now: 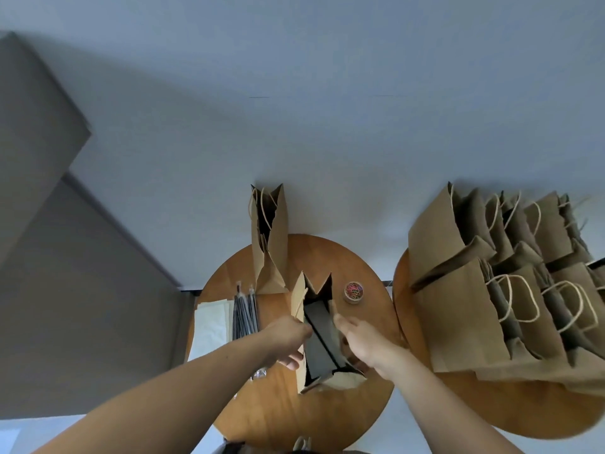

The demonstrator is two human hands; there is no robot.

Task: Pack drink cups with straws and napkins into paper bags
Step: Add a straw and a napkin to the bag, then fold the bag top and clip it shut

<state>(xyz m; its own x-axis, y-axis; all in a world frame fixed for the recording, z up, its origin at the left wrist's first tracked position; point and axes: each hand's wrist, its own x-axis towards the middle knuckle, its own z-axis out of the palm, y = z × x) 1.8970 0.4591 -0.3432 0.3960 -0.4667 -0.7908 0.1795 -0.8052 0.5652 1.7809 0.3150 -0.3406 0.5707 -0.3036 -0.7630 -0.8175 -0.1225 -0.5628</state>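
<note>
Hands: left hand (pixel 288 337) and right hand (pixel 361 344) are working apart, each gripping one side of the open paper bag (pixel 319 345). The left is pinching the left rim near the twine handle and the right is clasping the right wall, so the mouth is gaping wide between them.

Open paper bag: standing at the middle of the round wooden table (pixel 294 407), its dark inside showing; what it is holding cannot be told.

Second bag (pixel 271 257): standing upright at the far edge of the same table, mouth open.

Wrapped straws (pixel 245 311): lying in a bundle toward the left edge, just beside the white napkins (pixel 211 326), which are overhanging that edge.

Small round tin (pixel 353 291) of coloured clips: sitting toward the right edge, near the held bag.

Stock of brown bags (pixel 458 316): crowding the neighbouring table (pixel 458 404) on the right.
</note>
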